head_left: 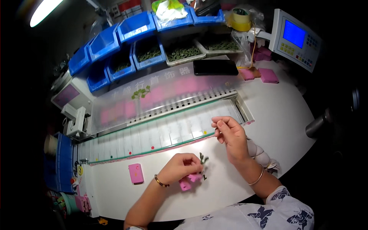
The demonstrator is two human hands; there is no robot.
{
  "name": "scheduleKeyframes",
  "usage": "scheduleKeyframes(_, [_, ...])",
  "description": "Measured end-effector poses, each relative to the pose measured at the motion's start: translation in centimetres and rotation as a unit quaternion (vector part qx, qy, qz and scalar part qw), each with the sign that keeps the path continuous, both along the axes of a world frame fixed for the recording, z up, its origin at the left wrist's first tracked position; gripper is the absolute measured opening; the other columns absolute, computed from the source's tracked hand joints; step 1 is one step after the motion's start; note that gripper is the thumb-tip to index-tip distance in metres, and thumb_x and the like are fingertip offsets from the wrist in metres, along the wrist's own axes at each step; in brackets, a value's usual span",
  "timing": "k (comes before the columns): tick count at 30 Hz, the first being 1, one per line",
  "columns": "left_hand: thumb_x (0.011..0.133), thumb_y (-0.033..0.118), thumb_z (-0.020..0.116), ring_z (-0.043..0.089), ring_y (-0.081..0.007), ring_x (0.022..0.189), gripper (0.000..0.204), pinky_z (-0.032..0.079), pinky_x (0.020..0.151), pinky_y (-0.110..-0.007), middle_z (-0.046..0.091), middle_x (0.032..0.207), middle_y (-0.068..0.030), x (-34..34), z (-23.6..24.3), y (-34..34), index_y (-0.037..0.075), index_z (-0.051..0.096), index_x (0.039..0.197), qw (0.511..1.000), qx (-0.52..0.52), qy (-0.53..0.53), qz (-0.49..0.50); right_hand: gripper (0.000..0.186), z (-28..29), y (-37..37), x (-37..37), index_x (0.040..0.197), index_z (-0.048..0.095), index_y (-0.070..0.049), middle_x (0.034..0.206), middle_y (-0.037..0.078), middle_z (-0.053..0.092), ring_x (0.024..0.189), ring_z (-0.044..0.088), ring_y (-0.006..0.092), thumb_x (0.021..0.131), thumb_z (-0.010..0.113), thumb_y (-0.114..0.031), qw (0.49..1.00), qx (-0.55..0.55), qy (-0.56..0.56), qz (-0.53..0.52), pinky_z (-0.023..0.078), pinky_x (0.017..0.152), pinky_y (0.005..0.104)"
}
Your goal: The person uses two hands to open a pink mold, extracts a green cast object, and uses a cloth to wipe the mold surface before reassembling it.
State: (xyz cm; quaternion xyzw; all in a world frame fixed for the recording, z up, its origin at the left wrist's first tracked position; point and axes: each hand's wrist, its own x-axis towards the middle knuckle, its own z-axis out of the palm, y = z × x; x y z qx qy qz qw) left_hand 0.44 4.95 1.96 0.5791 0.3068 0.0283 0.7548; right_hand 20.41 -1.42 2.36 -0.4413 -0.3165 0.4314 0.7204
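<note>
My left hand [183, 168], with a braided bracelet at the wrist, is closed at the near middle of the white table. Small dark green leaf-like pieces [203, 157] stick out by its fingertips. Under the hand lies a pink block [185, 184], partly covered by the fingers. My right hand [232, 138] is raised near the right end of the long glass-topped strip, thumb and index finger pinched together. Anything between them is too small to make out. A second pink block [136, 173] lies alone to the left of my left hand.
A long glass-topped strip [165, 134] crosses the table, with a clear sheet behind it bearing a green cluster [141, 92] and a black phone [216, 68]. Blue bins [136, 28] and trays of green pieces [184, 53] stand behind. A control panel [296, 40] rises at the right.
</note>
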Motion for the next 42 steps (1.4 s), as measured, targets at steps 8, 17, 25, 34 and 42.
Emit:
scheduleKeyframes(8, [0.09,0.021,0.066,0.065,-0.0147,0.068,0.038,0.056,0.052,-0.026,0.067,0.094,-0.0097,8.1,9.7,9.8,0.001,0.059,0.121,0.962,0.109,-0.152,0.198,0.018,0.8,0.0,1.6,0.11,0.064,-0.003,0.097,0.001,0.063,0.074,0.051,0.0028,0.098,0.054,-0.013,0.994,0.065,-0.033,-0.084,0.039,0.06,0.0161])
scheduleKeyframes(17, [0.092,0.026,0.065,0.063,-0.0127,0.071,0.041,0.054,0.058,-0.026,0.065,0.094,-0.0081,8.9,1.5,3.4,0.0,0.059,0.123,0.963,-0.051,-0.16,0.211,0.019,1.8,-0.8,0.4,0.103,0.063,-0.002,0.093,0.003,0.061,0.083,0.056,0.0118,0.096,0.058,-0.02,0.95,0.164,-0.254,-0.073,0.046,0.074,0.0248])
scheduleKeyframes(25, [0.095,0.04,0.058,0.061,-0.0126,0.076,0.045,0.05,0.068,-0.026,0.063,0.09,-0.0058,4.4,-0.5,1.1,0.002,0.057,0.118,0.896,-0.207,-0.229,0.32,0.044,0.4,-1.0,-3.6,0.113,0.06,-0.003,0.103,0.013,0.063,0.098,0.061,0.0297,0.073,0.077,-0.01,0.787,0.243,-0.566,0.028,0.049,0.088,0.0403])
scheduleKeyframes(34, [0.097,0.058,0.043,0.06,-0.017,0.104,0.063,0.046,0.093,-0.033,0.063,0.111,-0.0099,2.6,-0.4,-2.9,0.001,0.056,0.122,0.923,-0.164,-0.21,0.278,0.037,0.0,-2.4,-2.8,0.107,0.064,-0.001,0.103,0.015,0.066,0.104,0.064,0.032,0.07,0.065,0.003,0.807,0.218,-0.545,0.069,0.051,0.093,0.0425])
scheduleKeyframes(42, [0.096,0.066,0.03,0.051,-0.0164,0.064,0.075,0.046,0.058,-0.026,0.054,0.071,-0.0048,2.6,-1.2,-2.3,-0.002,0.053,0.117,0.869,-0.295,-0.233,0.323,0.035,-1.2,-5.1,-4.9,0.112,0.065,-0.004,0.118,0.011,0.066,0.11,0.063,0.0231,0.077,0.064,-0.007,0.652,0.272,-0.707,0.013,0.051,0.098,0.0383])
